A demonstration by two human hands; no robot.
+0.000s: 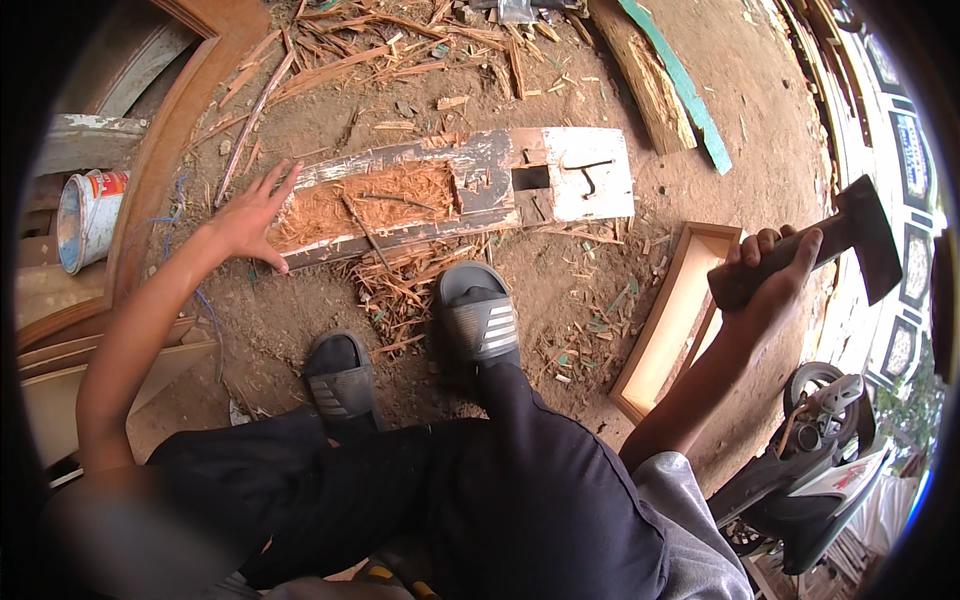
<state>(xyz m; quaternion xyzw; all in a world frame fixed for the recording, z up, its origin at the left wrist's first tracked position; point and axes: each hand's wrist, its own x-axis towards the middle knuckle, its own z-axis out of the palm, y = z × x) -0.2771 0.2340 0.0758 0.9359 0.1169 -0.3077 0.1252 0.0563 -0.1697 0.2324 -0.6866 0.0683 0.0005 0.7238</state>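
My left hand (250, 222) spans the left end of a weathered wooden board (484, 168), thumb at its near edge, fingers at its far edge. The board lies on the ground, its paint peeling, with a long splintered orange-brown recess, a dark square opening and a white right end. In my right hand (775, 262) is a dark hatchet (862, 240), raised to the right of the board, fingers wrapped round its handle. Wood chips (390, 305) lie heaped below the board, beside my sandalled feet (478, 322).
A pale wooden box frame (653, 320) lies below the hatchet. At the back are a split log (645, 75), a green strip (690, 95) and scattered splinters. A wooden frame (150, 200), white bucket (92, 225) and planks stand left. A motorbike (810, 480) is at lower right.
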